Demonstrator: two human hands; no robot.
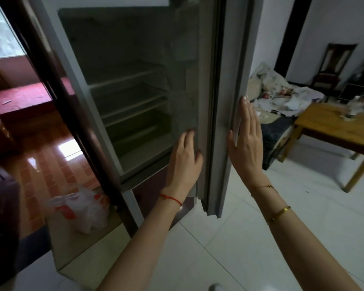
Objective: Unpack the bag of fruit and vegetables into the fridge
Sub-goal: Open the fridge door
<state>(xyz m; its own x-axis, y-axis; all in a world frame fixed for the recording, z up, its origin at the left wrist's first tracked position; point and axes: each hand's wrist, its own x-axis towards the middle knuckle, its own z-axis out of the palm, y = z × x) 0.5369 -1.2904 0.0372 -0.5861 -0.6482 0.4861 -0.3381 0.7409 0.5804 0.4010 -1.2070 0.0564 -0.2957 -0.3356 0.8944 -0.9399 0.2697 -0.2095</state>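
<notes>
The bag [82,208] of fruit and vegetables sits on the floor [240,238] at the foot of the fridge [105,97], low and to the left of both hands, well apart from them. It is thin, crinkled white plastic with orange-red print, slumped and loosely bunched at the top; its contents cannot be made out.

The fridge door [221,101] stands open, seen nearly edge-on between the two hands. The left hand [185,162] lies flat and released against the door's inner side, fingers stretched upward, grasping nothing. The right hand [247,143] lies flat on the door's outer face, fingers straight and together, also unclenched and holding nothing. A red string [171,198] circles the left wrist; a thin chain and a gold bangle [278,214] sit on the right forearm.

Inside, the fridge is dim, with smooth pale walls and horizontal shelves [130,95] that look bare. The floor is glossy pale tile near the person and reddish, shiny tile beyond. A wooden desk [328,127] stands to the right, beside a bed [282,97] heaped with rumpled cloth.
</notes>
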